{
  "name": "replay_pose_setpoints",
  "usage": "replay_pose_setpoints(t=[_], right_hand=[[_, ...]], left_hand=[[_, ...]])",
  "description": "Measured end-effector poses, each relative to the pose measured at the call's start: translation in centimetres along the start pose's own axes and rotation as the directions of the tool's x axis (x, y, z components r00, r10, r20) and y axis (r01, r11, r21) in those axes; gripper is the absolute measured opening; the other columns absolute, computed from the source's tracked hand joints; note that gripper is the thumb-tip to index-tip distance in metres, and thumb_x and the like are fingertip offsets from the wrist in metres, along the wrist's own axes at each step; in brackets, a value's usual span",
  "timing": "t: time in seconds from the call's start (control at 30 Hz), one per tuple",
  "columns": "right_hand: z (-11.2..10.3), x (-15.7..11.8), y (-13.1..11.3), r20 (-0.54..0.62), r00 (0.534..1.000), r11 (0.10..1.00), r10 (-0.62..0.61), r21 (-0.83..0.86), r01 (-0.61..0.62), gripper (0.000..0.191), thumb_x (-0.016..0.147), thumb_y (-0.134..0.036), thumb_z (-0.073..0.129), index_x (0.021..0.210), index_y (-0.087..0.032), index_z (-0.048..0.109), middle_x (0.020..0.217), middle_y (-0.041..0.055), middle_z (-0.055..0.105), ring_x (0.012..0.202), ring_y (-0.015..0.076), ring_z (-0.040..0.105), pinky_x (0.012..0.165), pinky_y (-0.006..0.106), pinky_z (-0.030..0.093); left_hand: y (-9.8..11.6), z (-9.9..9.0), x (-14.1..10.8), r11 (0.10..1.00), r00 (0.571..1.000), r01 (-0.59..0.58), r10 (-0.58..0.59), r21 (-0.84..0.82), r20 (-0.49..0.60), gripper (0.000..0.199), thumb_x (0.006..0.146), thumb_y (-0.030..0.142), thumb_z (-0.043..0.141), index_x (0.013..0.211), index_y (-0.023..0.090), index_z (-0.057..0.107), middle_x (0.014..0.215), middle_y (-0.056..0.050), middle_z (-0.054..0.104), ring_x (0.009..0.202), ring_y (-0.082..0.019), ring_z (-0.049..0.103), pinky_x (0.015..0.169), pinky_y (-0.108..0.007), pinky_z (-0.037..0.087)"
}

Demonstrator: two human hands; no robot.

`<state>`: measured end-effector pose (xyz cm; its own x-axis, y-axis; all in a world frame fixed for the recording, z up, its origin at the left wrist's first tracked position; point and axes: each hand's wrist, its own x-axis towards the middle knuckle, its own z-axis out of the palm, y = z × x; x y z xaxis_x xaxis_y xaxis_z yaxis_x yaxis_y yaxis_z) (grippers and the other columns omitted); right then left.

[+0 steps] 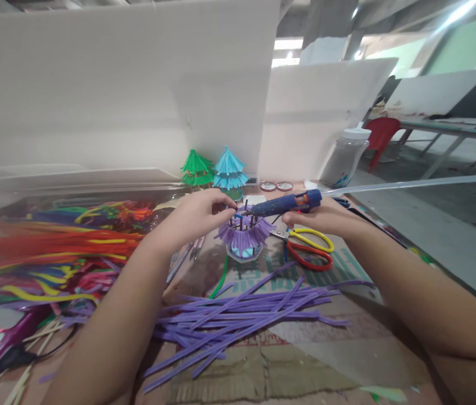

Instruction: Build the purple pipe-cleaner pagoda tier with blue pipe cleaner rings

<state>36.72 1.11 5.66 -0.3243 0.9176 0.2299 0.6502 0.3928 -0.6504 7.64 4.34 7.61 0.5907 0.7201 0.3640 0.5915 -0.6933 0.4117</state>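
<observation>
Head view: a purple-fringed model [244, 238] stands at mid-frame. Right of it, the right hand [318, 217] grips a blue glue gun [279, 203], nozzle at the model's top; left of it, the left hand [202, 212] holds its fingertips close together, any grip indiscernible. Purple strips [241, 319] lie at lower centre.

Going round from the middle of the view, a pillar [321, 28] is up at one o'clock. At two o'clock there is a see-through bottle [345, 154] with a white lid. Behind it is a red chair [380, 138] by a long table [452, 128], with a pale green wall [474, 42] farther back. A green toy hut [194, 163] with a pointy roof sits at ten o'clock, near a tall white board [123, 84]. Some thin wooden sticks [19, 387] lie at eight o'clock.
</observation>
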Motion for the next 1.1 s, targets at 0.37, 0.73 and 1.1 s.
replay_pose_setpoints(t=[0.37, 0.73, 1.1], right_hand=[[0.15, 0.19, -0.49, -0.010, 0.999, 0.999, -0.039, -0.012, 0.039, 0.034, 0.076, -0.056, 0.074, 0.086, -0.024, 0.076, 0.067, 0.0027, 0.071, 0.079, 0.0256, 0.069, 0.072, 0.033, 0.056], [0.23, 0.42, -0.72, -0.011, 0.999, 0.995, -0.041, -0.086, 0.040, 0.039, 0.077, -0.062, 0.072, 0.094, -0.027, 0.078, 0.082, 0.0042, 0.077, 0.085, 0.0277, 0.072, 0.080, 0.038, 0.059], [0.44, 0.44, -0.42, -0.021, 0.999, 0.999, -0.028, 0.024, 0.028, 0.039, 0.074, -0.059, 0.076, 0.097, -0.027, 0.077, 0.089, 0.0050, 0.078, 0.092, 0.0304, 0.071, 0.085, 0.042, 0.058]], left_hand=[[0.09, 0.45, 0.21, 1.000, 0.999, -0.014, 0.014, 0.000, 0.041, 0.022, 0.084, 0.024, 0.059, 0.098, 0.016, 0.076, 0.088, -0.004, 0.071, 0.075, -0.016, 0.063, 0.067, -0.027, 0.044], [-0.13, 0.50, 0.22, 0.999, 0.999, -0.017, 0.016, 0.028, 0.046, 0.023, 0.085, 0.027, 0.057, 0.096, 0.018, 0.075, 0.090, -0.004, 0.072, 0.077, -0.018, 0.064, 0.068, -0.028, 0.045], [0.08, 0.44, 0.29, 0.999, 0.997, -0.015, 0.012, 0.031, 0.072, 0.024, 0.086, 0.030, 0.055, 0.096, 0.019, 0.074, 0.090, -0.004, 0.072, 0.078, -0.018, 0.065, 0.069, -0.028, 0.045]])
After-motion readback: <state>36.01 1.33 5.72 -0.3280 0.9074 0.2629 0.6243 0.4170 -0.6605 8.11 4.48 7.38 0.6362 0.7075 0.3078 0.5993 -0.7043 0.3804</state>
